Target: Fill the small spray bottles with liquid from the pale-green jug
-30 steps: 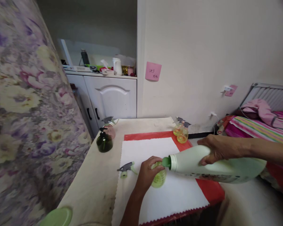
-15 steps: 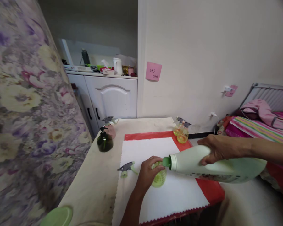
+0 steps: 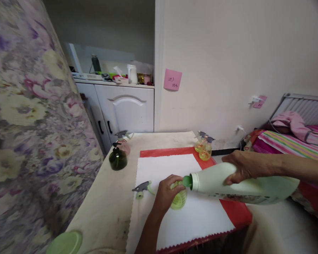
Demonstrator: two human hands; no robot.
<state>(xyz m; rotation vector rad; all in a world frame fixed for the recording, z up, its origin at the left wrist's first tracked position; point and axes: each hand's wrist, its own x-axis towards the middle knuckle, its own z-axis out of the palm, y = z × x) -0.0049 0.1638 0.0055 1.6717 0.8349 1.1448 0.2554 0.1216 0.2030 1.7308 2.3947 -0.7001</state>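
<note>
My left hand point(image 3: 169, 192) is closed around the upper part of a small yellow-green spray bottle point(image 3: 179, 200), which stands without its head on the white sheet. With my right hand point(image 3: 240, 167) I grip a large pale green jug point(image 3: 246, 188), tipped almost level. The jug's green spout point(image 3: 187, 181) sits right at the small bottle's mouth; I cannot make out a stream of liquid. To the left of my left hand lies a grey and green spray trigger head point(image 3: 143, 189) on the white sheet point(image 3: 198, 225).
A dark green pump bottle point(image 3: 118, 158) and a pink spray bottle point(image 3: 125, 145) stand at the table's left. Two yellow spray bottles point(image 3: 205, 152) are at the back right. A pale green lid point(image 3: 65, 243) is front left. A bed point(image 3: 294, 141) is on the right.
</note>
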